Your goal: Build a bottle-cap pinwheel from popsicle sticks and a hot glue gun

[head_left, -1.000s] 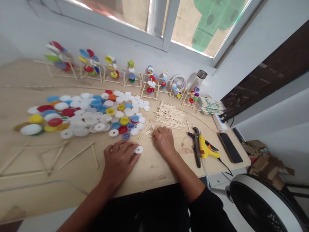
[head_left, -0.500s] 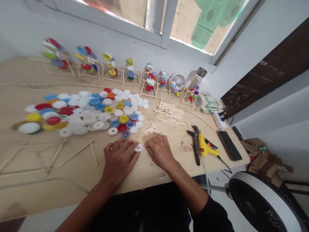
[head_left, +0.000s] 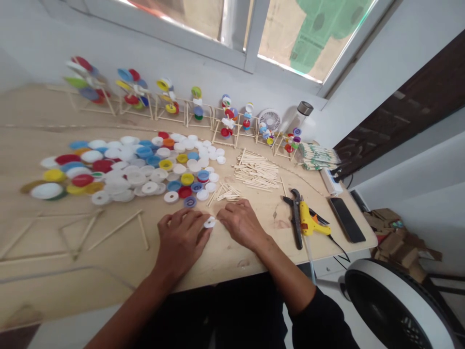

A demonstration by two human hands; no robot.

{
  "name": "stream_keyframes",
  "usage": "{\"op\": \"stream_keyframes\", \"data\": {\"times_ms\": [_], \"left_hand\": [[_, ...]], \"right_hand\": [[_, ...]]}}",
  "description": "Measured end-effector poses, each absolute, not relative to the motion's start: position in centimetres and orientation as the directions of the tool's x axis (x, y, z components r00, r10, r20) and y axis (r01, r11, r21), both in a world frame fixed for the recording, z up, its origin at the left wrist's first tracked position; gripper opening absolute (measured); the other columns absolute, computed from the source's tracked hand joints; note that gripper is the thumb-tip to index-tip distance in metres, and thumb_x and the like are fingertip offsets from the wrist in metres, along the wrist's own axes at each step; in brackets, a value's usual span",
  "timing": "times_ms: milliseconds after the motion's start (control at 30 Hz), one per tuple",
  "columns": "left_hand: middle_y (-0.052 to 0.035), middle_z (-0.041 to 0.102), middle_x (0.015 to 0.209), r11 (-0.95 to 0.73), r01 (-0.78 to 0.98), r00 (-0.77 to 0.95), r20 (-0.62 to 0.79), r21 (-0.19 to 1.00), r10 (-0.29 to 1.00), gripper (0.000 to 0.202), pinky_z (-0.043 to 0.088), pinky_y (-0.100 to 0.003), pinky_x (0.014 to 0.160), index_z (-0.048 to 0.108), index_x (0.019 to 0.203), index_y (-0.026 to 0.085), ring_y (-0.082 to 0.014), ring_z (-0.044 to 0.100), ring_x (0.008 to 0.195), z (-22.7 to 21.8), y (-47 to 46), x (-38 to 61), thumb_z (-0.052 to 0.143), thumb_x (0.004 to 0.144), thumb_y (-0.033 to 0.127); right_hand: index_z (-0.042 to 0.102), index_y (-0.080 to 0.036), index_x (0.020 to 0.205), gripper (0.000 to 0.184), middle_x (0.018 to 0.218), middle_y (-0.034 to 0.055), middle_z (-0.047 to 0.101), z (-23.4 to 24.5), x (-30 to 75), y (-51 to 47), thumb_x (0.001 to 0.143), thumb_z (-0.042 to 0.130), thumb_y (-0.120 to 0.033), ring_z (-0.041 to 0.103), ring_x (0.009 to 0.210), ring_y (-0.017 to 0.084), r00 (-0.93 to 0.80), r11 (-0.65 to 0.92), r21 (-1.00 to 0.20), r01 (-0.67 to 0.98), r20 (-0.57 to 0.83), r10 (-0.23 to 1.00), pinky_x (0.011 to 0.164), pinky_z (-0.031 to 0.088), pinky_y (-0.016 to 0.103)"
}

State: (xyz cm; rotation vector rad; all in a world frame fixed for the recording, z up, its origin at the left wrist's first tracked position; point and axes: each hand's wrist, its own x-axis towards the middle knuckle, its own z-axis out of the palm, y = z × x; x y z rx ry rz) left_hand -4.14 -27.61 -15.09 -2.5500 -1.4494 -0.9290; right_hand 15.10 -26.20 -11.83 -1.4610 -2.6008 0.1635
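Near the desk's [head_left: 225, 264] front edge, your left hand [head_left: 183, 238] and right hand [head_left: 240, 224] both pinch the white holed cap [head_left: 209, 222], steadying it.

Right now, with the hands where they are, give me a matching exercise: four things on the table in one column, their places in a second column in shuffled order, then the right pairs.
Things
1. white cap
2. glue gun
3. phone
4. small fan

Places
A. lying flat, nearest the right edge of the table
B. between the fingertips of the left hand and the right hand
C. at the back, against the wall
D. right beside the pliers

Pairs: 1-B, 2-D, 3-A, 4-C
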Motion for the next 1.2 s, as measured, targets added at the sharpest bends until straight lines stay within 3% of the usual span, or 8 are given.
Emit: {"op": "stream_keyframes", "data": {"times_ms": [167,333,767,1000,1200], "left_hand": [[-0.0102,0.077,0.098,-0.562,0.797,0.38,0.539,0.222,0.752,0.022,0.035,-0.05,0.087,0.072,0.103,0.025,-0.0336,0.064,0.103,-15.1,-27.6,-4.2,0.051,0.095,0.027],[-0.0101,0.077,0.099,-0.544,0.783,0.351,0.51,0.3,0.785,0.022,0.036,-0.052,0.088,0.073,0.103,0.027,-0.0346,0.064,0.105,-14.9,-27.7,-4.1,0.053,0.093,0.026],[-0.0106,0.078,0.099,-0.561,0.794,0.369,0.547,0.235,0.751,0.02,0.036,-0.052,0.087,0.071,0.103,0.025,-0.0346,0.064,0.103,-15.1,-27.6,-4.1,0.053,0.095,0.026],[-0.0097,0.078,0.098,-0.559,0.795,0.372,0.539,0.235,0.756,0.021,0.036,-0.052,0.087,0.072,0.102,0.028,-0.0344,0.064,0.103,-15.1,-27.7,-4.1,0.054,0.093,0.026],[-0.0111,0.078,0.099,-0.569,0.791,0.385,0.539,0.226,0.749,0.022,0.036,-0.054,0.086,0.072,0.101,0.027,-0.0358,0.064,0.103,-15.1,-27.7,-4.0,0.052,0.093,0.026]], "right_hand": [[0.068,-0.021,0.096,0.016,0.087,0.0009,0.067,-11.6,15.2,-26.0,0.101,0.054,-0.016,0.058,0.081,0.017,-0.547,0.55,-0.174,0.817,0.068,0.834,0.083,0.032,0.033],[0.07,-0.022,0.097,0.017,0.086,0.0008,0.066,-11.9,15.3,-26.1,0.101,0.054,-0.016,0.057,0.081,0.018,-0.548,0.554,-0.184,0.812,0.09,0.832,0.082,0.031,0.033],[0.069,-0.023,0.098,0.018,0.087,0.0013,0.065,-11.5,14.9,-26.4,0.099,0.054,-0.014,0.057,0.083,0.02,-0.558,0.565,-0.125,0.816,0.089,0.825,0.08,0.032,0.033],[0.069,-0.024,0.098,0.015,0.088,0.0013,0.067,-11.6,14.7,-26.5,0.1,0.056,-0.017,0.058,0.085,0.019,-0.523,0.531,-0.124,0.838,0.09,0.848,0.079,0.033,0.032],[0.069,-0.02,0.091,0.02,0.09,0.0058,0.067,-10.1,15.7,-27.3,0.1,0.052,-0.013,0.058,0.086,0.021,-0.431,0.437,-0.052,0.898,0.091,0.898,0.079,0.033,0.034]]}}
